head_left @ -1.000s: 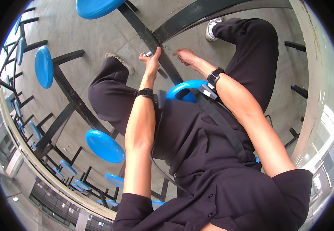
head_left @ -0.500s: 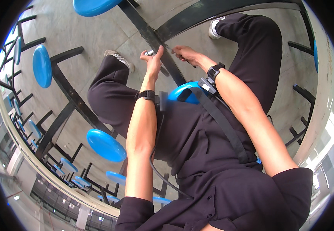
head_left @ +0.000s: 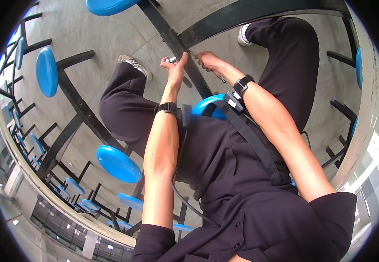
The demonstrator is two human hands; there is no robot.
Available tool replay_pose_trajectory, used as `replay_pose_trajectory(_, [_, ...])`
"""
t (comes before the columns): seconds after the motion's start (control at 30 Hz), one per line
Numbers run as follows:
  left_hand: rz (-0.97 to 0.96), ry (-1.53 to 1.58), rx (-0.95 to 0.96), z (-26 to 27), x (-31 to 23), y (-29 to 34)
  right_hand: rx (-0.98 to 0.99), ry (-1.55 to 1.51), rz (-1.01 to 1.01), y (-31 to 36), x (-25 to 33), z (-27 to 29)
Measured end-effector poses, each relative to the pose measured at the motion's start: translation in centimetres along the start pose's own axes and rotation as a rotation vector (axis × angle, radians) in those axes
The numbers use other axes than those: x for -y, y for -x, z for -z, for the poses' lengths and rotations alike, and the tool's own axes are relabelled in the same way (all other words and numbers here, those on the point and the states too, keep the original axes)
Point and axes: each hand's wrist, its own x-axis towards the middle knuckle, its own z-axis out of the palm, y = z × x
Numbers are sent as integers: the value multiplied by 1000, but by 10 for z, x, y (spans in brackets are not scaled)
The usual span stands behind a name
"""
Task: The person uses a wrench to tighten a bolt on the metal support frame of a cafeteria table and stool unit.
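Both my hands are held out over the black metal beam (head_left: 200, 78) between my knees. My left hand (head_left: 176, 72) is closed, thumb pointing up, on a small silver-white cylindrical piece (head_left: 171, 60) whose exact kind I cannot make out. Beside its palm a flat grey rounded shape (head_left: 187, 82) shows against the beam. Across the beam, my right hand (head_left: 210, 61) grips a thin dark metal tool (head_left: 222, 80). One end sticks out below the palm, and a narrow tip points toward my left hand. Fingers hide the tool's middle.
A blue round stool seat (head_left: 209, 107) is under me, with more blue seats (head_left: 118, 164) on black frames to the left. A curved black bar (head_left: 259, 15) crosses ahead of my right hand. Pale tabletop edges (head_left: 351, 144) run along both sides. Wrist straps carry small devices and a cable.
My right wrist has turned slightly, and the lower end of its tool sits a little lower. My left hand keeps its hold almost unmoved. The view has shifted slightly.
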Motion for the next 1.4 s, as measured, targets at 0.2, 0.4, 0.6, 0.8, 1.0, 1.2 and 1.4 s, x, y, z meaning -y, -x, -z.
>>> replay_pose_trajectory(0.2, [29, 35, -23, 1, 5, -4, -92, -227, -135, 37, 34, -22])
replay_pose_trajectory(0.4, [27, -4, -30, 2, 13, -13, -60, -562, -109, 57, 50, -24])
replay_pose_trajectory(0.6, [40, -12, -23, -3, 7, -8, -53, -490, -126, 62, 33, -9])
replay_pose_trajectory(0.8, [29, 2, -25, 3, -2, -1, -129, -60, 123, 64, 15, 1])
replay_pose_trajectory(1.0, [124, -8, 15, -4, -15, 8, -74, 27, 95, 28, -13, 19])
replay_pose_trajectory(1.2, [78, 37, 16, 1, -10, 4, 27, -56, 85, 16, -16, 12])
replay_pose_trajectory(1.4, [107, -31, -22, -1, -11, 5, 46, -76, 80, 7, -17, 12])
